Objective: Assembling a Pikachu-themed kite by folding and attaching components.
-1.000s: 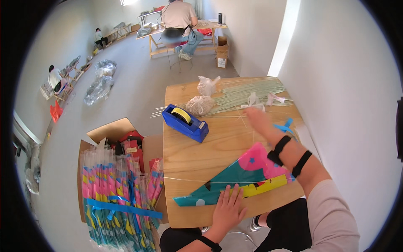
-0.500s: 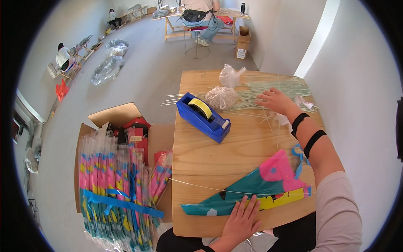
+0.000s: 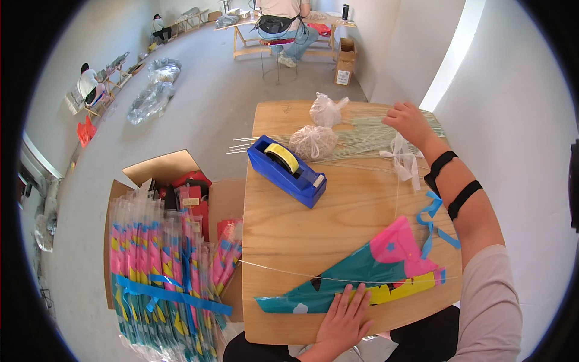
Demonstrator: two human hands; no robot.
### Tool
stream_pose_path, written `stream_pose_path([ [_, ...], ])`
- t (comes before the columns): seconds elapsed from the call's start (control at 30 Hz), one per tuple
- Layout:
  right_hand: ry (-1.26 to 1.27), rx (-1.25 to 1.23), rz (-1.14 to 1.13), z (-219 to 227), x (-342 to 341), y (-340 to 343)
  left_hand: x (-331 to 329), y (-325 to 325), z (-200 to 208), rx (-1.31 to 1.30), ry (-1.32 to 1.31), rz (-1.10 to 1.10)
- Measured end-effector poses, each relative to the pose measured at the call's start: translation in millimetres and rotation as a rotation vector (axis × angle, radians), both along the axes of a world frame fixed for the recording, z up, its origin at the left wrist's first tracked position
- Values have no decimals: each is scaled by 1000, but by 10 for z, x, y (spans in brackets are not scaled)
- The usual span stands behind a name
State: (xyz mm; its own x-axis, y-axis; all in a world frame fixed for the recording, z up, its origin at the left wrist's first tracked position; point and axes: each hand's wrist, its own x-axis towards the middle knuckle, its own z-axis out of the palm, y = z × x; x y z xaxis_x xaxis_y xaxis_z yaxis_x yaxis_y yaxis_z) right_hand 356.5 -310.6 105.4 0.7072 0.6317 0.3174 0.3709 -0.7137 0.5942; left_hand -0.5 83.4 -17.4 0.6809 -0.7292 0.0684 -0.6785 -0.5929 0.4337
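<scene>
A folded kite sheet (image 3: 344, 271) in teal, pink and yellow lies near the table's front edge, with a thin pale rod (image 3: 289, 269) across it. My left hand (image 3: 342, 321) rests flat on its lower edge, fingers stretched out. At the far right, my right hand (image 3: 411, 125) is over a spread of thin pale rods (image 3: 368, 136), its fingers curled together; what they hold, if anything, is too small to make out. Beneath that wrist lies a white plastic strip tied in loops (image 3: 403, 158). Blue ribbon (image 3: 429, 224) trails beside the pink end of the sheet.
A blue tape dispenser (image 3: 286, 172) and two knotted bags (image 3: 313, 143) stand on the wooden table (image 3: 325, 226). To the left, a cardboard box (image 3: 226, 193) holds several packed kites (image 3: 154, 253). A wall (image 3: 506, 120) runs along the right. Other people sit farther off.
My right hand has risen slightly away from me and to the right, its fingers going from spread to curled. The tied white strip shows more fully. My left hand stays on the sheet.
</scene>
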Motion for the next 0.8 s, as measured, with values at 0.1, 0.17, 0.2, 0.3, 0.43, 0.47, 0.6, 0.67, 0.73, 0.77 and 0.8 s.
stream_pose_path([
  [0.1, 100, -88, -192, -273, -14, -321, 27, -14, 17, -7, 14, -28],
  [0.17, 166, -37, -251, -459, 27, -308, 16, 5, 32, 0, 16, -19],
  [0.2, 180, 39, -285, -527, 60, -313, 23, 13, 46, 8, 3, -16],
  [0.3, 205, 245, -344, -710, 42, -331, 10, 8, 22, 1, 13, -9],
  [0.43, 218, 383, -276, -680, 38, -502, 21, 1, 27, 18, 4, -16],
  [0.47, 244, 386, -265, -617, 20, -542, 25, 2, 36, 23, 6, -18],
  [0.6, 297, 235, -359, -523, -138, -586, 35, -5, 49, 22, 17, -22],
  [0.67, 358, 224, -428, -476, -251, -400, 29, 12, 47, 24, 24, -8],
  [0.73, 265, 226, -422, -568, -268, -488, 38, 9, 62, 16, 19, -9],
  [0.77, 218, 227, -417, -639, -259, -553, 45, 6, 70, 22, 23, -16],
  [0.8, 190, 196, -444, -705, -239, -617, 52, 3, 79, 27, 27, -23],
])
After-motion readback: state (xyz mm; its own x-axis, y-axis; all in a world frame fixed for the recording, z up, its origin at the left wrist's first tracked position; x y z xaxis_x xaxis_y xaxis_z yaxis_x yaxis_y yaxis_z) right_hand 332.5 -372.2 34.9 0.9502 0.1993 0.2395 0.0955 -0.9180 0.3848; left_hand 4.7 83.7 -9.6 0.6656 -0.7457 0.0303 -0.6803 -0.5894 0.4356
